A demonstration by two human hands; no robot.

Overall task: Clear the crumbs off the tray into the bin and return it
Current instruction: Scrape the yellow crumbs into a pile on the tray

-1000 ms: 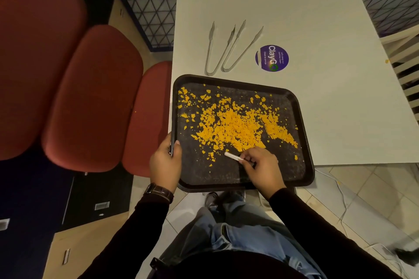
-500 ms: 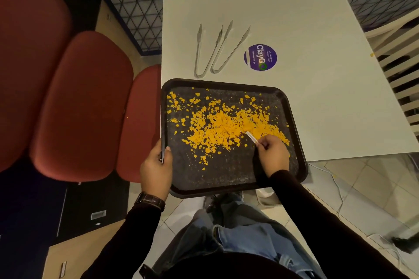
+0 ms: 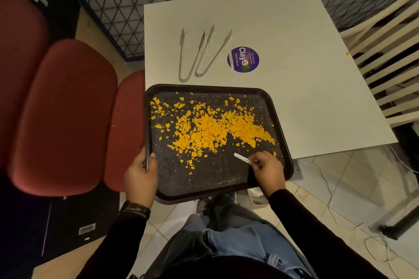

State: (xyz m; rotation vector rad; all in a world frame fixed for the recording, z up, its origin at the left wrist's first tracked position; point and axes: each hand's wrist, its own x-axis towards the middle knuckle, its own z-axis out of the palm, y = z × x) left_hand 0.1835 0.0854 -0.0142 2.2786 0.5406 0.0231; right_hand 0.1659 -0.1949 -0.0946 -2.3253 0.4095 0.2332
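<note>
A black tray (image 3: pixel 204 184) lies half on the white table (image 3: pixel 294 97), its near part sticking out past the table's front edge. Orange crumbs (image 3: pixel 213 128) are heaped across the tray's middle, with scattered bits toward its far left corner. My left hand (image 3: pixel 140 172) grips the tray's left rim, thumb on top. My right hand (image 3: pixel 267 169) rests on the tray's near right part and pinches a small white stick (image 3: pixel 242 158), whose tip points up-left just below the crumb heap. No bin is in view.
Two metal tongs (image 3: pixel 197 54) and a round purple sticker (image 3: pixel 243 59) lie on the table beyond the tray. Red padded seats (image 3: pixel 68 108) stand to the left. Pale slatted chairs (image 3: pixel 385 70) stand at the right and far side. Cables (image 3: pixel 328 188) trail over the tiled floor.
My right hand with the white stick swept right and up into the crumbs, then drew back toward the tray's near right. The heap is more gathered. The left hand kept its grip.
</note>
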